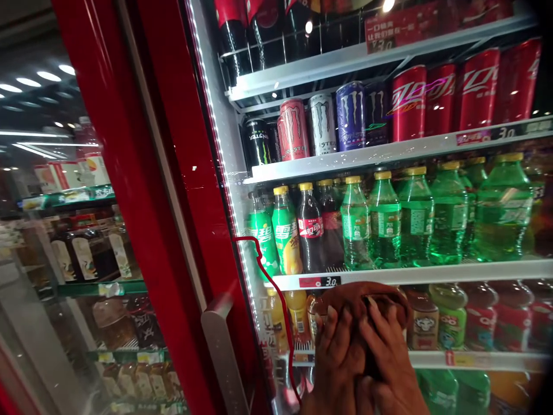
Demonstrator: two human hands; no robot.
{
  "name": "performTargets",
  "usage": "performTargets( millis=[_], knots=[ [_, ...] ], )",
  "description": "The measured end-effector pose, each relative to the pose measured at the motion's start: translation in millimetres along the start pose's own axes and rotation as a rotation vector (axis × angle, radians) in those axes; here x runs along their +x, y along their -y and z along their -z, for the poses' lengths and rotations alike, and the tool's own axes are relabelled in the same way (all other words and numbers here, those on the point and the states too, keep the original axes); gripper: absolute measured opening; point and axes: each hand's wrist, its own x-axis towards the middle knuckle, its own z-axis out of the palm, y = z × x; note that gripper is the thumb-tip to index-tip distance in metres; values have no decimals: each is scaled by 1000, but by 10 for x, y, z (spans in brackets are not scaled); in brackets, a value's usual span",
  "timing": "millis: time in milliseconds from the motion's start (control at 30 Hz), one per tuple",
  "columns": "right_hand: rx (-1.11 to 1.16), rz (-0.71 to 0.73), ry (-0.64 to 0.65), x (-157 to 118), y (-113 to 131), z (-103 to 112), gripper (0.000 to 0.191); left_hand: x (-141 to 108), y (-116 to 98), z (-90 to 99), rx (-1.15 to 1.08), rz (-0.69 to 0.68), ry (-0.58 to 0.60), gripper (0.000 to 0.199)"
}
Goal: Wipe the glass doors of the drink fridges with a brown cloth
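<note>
A bunched brown cloth (367,294) lies against the glass door of a lit drinks fridge, just below a white shelf edge (389,274). My left hand (339,357) presses on the cloth's left part with its fingers bent over it. Right beside it, my right hand (389,351) grips the cloth's right part, its fingertips sunk in the folds. Both hands are close together at the lower middle. Behind the glass stand green bottles (417,216) with yellow caps.
The red door frame (173,144) with a metal handle (220,346) stands left of my hands. Red cans (408,104) fill a higher shelf. Another glass-fronted section with dark bottles (93,248) is at the far left.
</note>
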Motion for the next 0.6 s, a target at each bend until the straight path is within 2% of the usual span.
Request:
performTargets(
  millis=[100,167,233,300,333,367,433,500,600],
  knots=[
    [-115,53,28,-96,-16,-86,66,-121,204,-26,-39,-43,-97,65],
    [-182,34,21,-36,-27,-73,74,-30,323,91,-39,-29,-149,69],
    [-195,-12,-20,177,-29,-39,83,164,399,291,-14,-8,-150,69],
    [-167,-60,-81,519,1,-31,79,418,437,499,53,8,-104,71],
    [-157,-81,-117,707,32,-49,72,546,449,580,78,3,-73,73],
    [-146,-92,-146,883,74,-82,63,660,459,637,117,44,-95,73],
    [-129,-71,-164,1118,174,-182,47,808,477,684,124,40,-144,73],
    [-109,-18,-135,1114,257,-280,36,822,495,671,110,18,-200,73],
    [-107,90,-62,715,237,-299,23,677,506,622,105,35,-187,70]
  ],
)
